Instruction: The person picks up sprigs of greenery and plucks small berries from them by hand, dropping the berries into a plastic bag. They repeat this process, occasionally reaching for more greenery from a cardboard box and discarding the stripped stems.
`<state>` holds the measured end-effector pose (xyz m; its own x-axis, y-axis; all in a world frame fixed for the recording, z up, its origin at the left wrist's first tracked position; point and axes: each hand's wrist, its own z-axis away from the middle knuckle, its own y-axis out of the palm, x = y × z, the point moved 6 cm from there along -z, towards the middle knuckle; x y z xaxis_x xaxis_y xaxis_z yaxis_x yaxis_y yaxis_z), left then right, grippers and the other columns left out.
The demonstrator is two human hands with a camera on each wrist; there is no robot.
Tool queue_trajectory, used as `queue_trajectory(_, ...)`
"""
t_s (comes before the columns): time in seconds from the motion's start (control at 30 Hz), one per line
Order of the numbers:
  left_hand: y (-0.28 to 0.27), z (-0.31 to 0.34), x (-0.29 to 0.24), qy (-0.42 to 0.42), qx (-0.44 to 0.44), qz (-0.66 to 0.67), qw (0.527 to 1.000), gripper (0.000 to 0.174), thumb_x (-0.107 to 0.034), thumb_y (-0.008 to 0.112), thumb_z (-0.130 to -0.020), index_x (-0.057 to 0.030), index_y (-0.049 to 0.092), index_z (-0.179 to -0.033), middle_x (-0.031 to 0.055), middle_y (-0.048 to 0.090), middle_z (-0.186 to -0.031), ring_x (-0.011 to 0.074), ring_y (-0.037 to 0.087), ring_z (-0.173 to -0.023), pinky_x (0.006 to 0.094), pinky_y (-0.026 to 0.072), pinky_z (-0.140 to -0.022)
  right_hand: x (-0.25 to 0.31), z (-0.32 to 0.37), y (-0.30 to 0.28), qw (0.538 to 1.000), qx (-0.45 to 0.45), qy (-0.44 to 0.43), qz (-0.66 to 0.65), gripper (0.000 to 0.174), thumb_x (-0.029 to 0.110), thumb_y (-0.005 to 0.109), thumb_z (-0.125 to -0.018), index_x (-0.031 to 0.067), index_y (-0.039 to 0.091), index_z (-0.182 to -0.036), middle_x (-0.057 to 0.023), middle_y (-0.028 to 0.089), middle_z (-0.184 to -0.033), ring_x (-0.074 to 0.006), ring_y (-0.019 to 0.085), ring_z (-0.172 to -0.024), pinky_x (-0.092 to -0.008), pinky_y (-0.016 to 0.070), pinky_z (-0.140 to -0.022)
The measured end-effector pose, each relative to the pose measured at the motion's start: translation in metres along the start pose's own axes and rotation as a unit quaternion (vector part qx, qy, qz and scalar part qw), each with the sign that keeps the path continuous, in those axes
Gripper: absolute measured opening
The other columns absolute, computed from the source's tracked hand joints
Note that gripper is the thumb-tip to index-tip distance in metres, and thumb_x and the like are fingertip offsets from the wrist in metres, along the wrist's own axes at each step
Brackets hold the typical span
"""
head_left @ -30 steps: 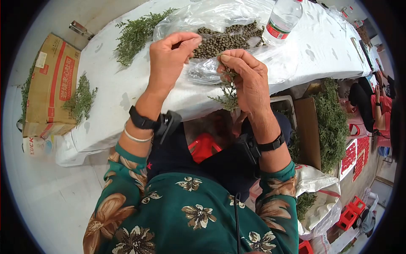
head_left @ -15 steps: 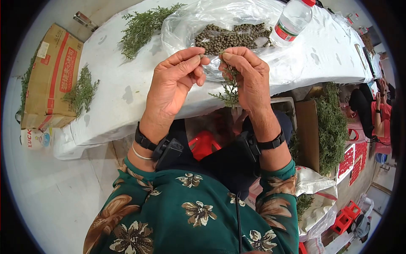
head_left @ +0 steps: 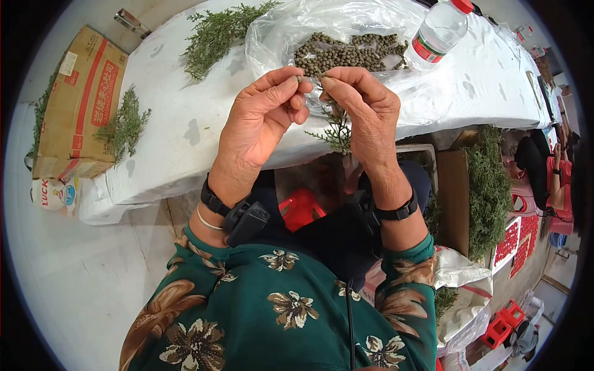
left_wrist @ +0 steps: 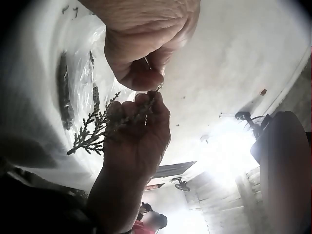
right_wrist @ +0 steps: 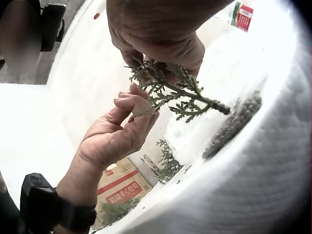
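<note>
My left hand (head_left: pixel 257 120) pinches a small greenish-brown ball (head_left: pixel 300 78) between thumb and forefinger, its other fingers loosely curled. Close beside it, my right hand (head_left: pixel 369 117) grips a green conifer sprig (head_left: pixel 337 130) by thumb and fingers. The sprig hangs below the right fingers; in the right wrist view its woody stem end (right_wrist: pixel 222 107) points away from the hand. Both sets of fingertips are near each other at the table's front side. Just beyond them lies a clear plastic bag (head_left: pixel 272 43) with a heap of small round brown balls (head_left: pixel 337 52) on it.
A water bottle (head_left: pixel 436 34) stands right of the heap on the white-covered table (head_left: pixel 173 130). Loose conifer sprigs (head_left: pixel 216 37) lie at the back left, near a cardboard box (head_left: pixel 80 105). More greenery (head_left: pixel 489 198) fills a box at the right, below the table. A red stool (head_left: pixel 301 209) shows underneath.
My left hand has come down from beside the heap and turned its palm more into view, bringing its fingertips near the right hand's. The right hand keeps holding the sprig.
</note>
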<state>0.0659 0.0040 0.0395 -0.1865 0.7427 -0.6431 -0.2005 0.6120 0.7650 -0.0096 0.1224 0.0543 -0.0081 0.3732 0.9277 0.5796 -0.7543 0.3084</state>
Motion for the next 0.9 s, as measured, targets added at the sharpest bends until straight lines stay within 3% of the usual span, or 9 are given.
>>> queue_trajectory(0.17, -0.0028, -0.0015, 0.0038, -0.017, -0.009, 0.032, 0.999, 0.016, -0.005, 0.055, -0.085, 0.0017, 0.059, -0.1, 0.0121, 0.062, -0.088, 0.0132, 0.054, -0.068, 0.0279, 0.0438, -0.06, 0.0024, 0.001, -0.0001, 1.0, 0.003, 0.018, 0.009, 0.012, 0.005, 0.062, -0.08, -0.0009, 0.064, -0.09, -0.0023, 0.062, -0.077, -0.007, 0.057, -0.069, -0.0187, 0.0413, -0.06)
queue_trajectory(0.27, -0.0031, -0.0008, 0.0052, -0.032, -0.032, 0.054, 0.997, 0.016, -0.004, 0.056, -0.084, 0.0021, 0.059, -0.099, 0.0101, 0.059, -0.088, 0.0131, 0.048, -0.07, 0.0256, 0.0396, -0.06, 0.0023, 0.0007, 0.0014, 0.999, 0.014, 0.022, 0.022, 0.011, 0.005, 0.062, -0.08, -0.0007, 0.064, -0.09, -0.0022, 0.062, -0.076, -0.0066, 0.056, -0.068, -0.0187, 0.041, -0.059)
queue_trajectory(0.7, -0.0046, 0.0018, 0.008, -0.018, -0.016, 0.015, 1.0, 0.016, -0.008, 0.057, -0.086, 0.0017, 0.058, -0.098, 0.0064, 0.058, -0.083, 0.0112, 0.047, -0.067, 0.0231, 0.0387, -0.059, 0.0044, 0.0041, 0.0065, 0.996, 0.01, -0.031, 0.077, 0.009, 0.004, 0.06, -0.081, -0.0013, 0.063, -0.087, 0.0003, 0.059, -0.072, -0.0038, 0.051, -0.064, -0.0168, 0.0384, -0.054)
queue_trajectory(0.8, -0.0054, 0.0013, 0.0095, -0.022, -0.02, 0.025, 0.999, 0.015, -0.009, 0.059, -0.084, -0.0004, 0.062, -0.096, 0.0071, 0.061, -0.081, 0.0107, 0.053, -0.066, 0.0261, 0.042, -0.059, 0.0056, 0.0051, 0.0068, 0.995, 0.009, -0.043, 0.086, 0.008, 0.004, 0.06, -0.081, -0.0013, 0.063, -0.087, 0.0007, 0.059, -0.072, -0.0031, 0.049, -0.063, -0.0166, 0.0383, -0.055)
queue_trajectory(0.9, -0.0046, 0.0017, 0.0101, -0.023, -0.019, 0.02, 0.999, 0.014, -0.009, 0.059, -0.084, -0.0004, 0.062, -0.096, 0.0069, 0.061, -0.08, 0.0107, 0.052, -0.066, 0.0262, 0.0418, -0.059, 0.0068, 0.0046, 0.0074, 0.994, -0.004, -0.045, 0.098, 0.007, 0.005, 0.061, -0.077, -0.0002, 0.062, -0.081, 0.0004, 0.059, -0.065, -0.0032, 0.051, -0.059, -0.0185, 0.0417, -0.053)
